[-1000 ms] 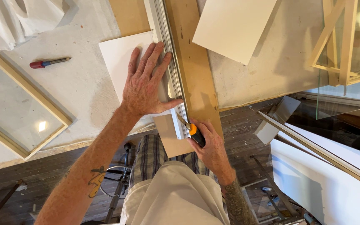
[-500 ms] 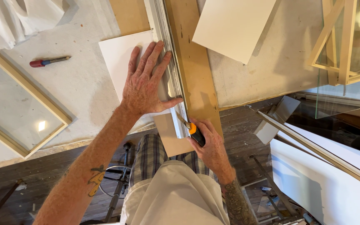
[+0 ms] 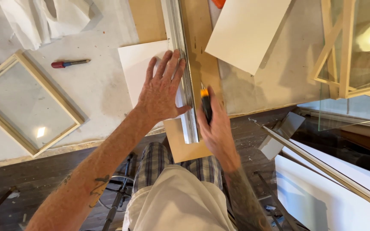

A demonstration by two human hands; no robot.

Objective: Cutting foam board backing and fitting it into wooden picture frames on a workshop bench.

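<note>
Cutting along the straightedge at the counter's near edge

My left hand (image 3: 163, 92) pressed flat on the straightedge (image 3: 183, 72); my right hand (image 3: 214, 124), clenched on the knife (image 3: 205, 103), needed steady pressure against it over the white sheet (image 3: 138, 64).

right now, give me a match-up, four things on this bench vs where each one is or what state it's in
Things:
1. left hand
2. right hand
3. red-handled marker
4. glazed wooden frame

Places or states:
a. lies alone near the crumpled white cloth
b. pressed flat on the metal straightedge
c. far left, lying flat
d. grips an orange-and-black knife

Pairs: 1-b, 2-d, 3-a, 4-c
</note>
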